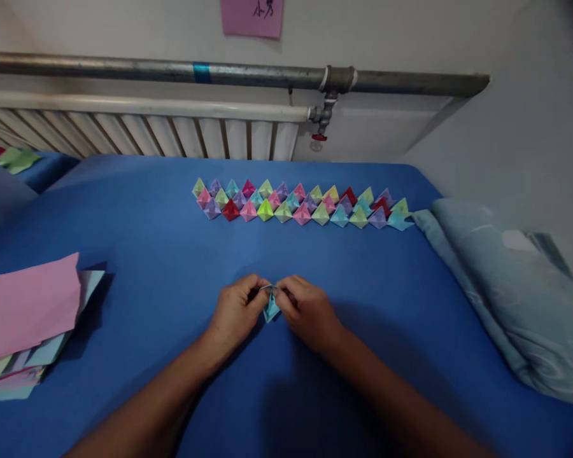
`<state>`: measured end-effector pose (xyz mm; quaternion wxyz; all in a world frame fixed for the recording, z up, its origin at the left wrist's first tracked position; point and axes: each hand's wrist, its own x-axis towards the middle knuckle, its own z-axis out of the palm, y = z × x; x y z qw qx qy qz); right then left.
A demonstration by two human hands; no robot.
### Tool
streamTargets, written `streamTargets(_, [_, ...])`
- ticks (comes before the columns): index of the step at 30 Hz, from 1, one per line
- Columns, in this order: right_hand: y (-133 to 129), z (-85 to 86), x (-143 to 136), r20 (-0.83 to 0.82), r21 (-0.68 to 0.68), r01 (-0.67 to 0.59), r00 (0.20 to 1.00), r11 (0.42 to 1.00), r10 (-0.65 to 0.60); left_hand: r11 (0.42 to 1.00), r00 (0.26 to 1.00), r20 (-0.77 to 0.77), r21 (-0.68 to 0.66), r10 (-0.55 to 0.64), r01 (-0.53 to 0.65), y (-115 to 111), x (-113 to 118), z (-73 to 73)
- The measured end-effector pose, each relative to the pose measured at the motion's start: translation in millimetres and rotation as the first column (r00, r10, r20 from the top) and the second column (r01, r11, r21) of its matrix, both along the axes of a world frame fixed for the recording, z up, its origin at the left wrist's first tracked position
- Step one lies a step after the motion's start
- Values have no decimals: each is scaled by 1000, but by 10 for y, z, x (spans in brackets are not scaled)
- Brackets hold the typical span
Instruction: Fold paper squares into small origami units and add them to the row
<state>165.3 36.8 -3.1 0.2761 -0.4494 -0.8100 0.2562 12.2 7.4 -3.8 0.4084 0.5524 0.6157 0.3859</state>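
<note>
A small light-blue folded paper piece (pixel 270 308) is pinched between my two hands, low over the middle of the blue surface (pixel 162 254). My left hand (pixel 236 312) grips its left side between thumb and fingers. On the other side my right hand (pixel 310 308) is closed on its right edge. The piece points downward toward me, and its upper corners are partly hidden by my fingertips. Farther back, rows of folded paper boats (pixel 302 214) in pink, green, purple, blue, red and yellow stand packed side by side.
To the left lies a stack of coloured paper sheets (pixel 28 305), pink on top. A rolled light-blue cloth (pixel 501 299) rests along the right edge. Behind the surface are a white radiator (pixel 186 133) and a metal pipe (pixel 267 75) with a red-handled valve (pixel 319 137).
</note>
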Motion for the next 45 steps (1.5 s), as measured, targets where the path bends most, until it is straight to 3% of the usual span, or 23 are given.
streamTargets(3, [10,1,22,-52,-20,23,998,1000,-24,1000,999,40,-19,12,-11,-5,8,-23])
streamTargets(8, [16,-22,13,-12,14,47,999,999,-47,999,999,34,-43,9,-7,4,9,-17])
streamTargets(14, [57,-61,27,80,73,57,995,996,-63,992,991,131,-124,-13,29,24,-33,18])
streamTargets(17, [66,-45,71,133,56,55,989,997,-62,999,1000,5,-43,28,-28,22,-65,-3])
streamTargets(23, [106,34,212,-5,22,98,995,995,-98,986,964,-253,162,79,-38,10,-117,22])
streamTargets(28, [127,114,275,-9,-47,-109,994,993,108,965,942,-336,250,7,82,-48,-138,81])
streamTargets(33, [105,141,271,67,-127,-211,973,969,221,963,922,-373,196,-101,185,-119,-133,43])
streamTargets(39, [68,135,235,266,-74,-212,938,975,224,951,842,-512,136,-173,278,-139,-102,9])
streamTargets(45, [68,134,235,316,-32,-223,922,974,221,945,805,-562,118,-189,304,-148,-102,10])
